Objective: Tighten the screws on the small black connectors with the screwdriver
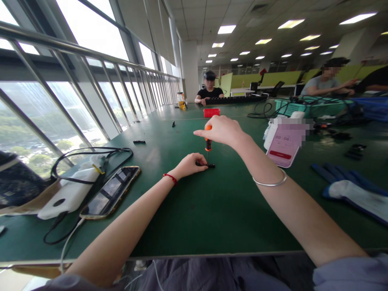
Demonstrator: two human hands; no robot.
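My right hand (222, 130) grips the orange and black handle of a screwdriver (208, 143) from above, its index finger pointing left. The screwdriver stands upright, and its thin shaft comes down to a small black bar-shaped part (211, 165) on the green table. With fingers and thumb closed on the left end of that part, my left hand (194, 163) rests on the tabletop. The fingers hide that end, and the exact spot where the tip meets the part is too small to make out.
A phone (112, 192), a white power bank (68, 194) and black cables lie left. To the right are a propped phone with a timer (285, 141) and blue-white gloves (354, 192). Ahead stands a red basket (211, 112); a person (209, 91) sits at the far end.
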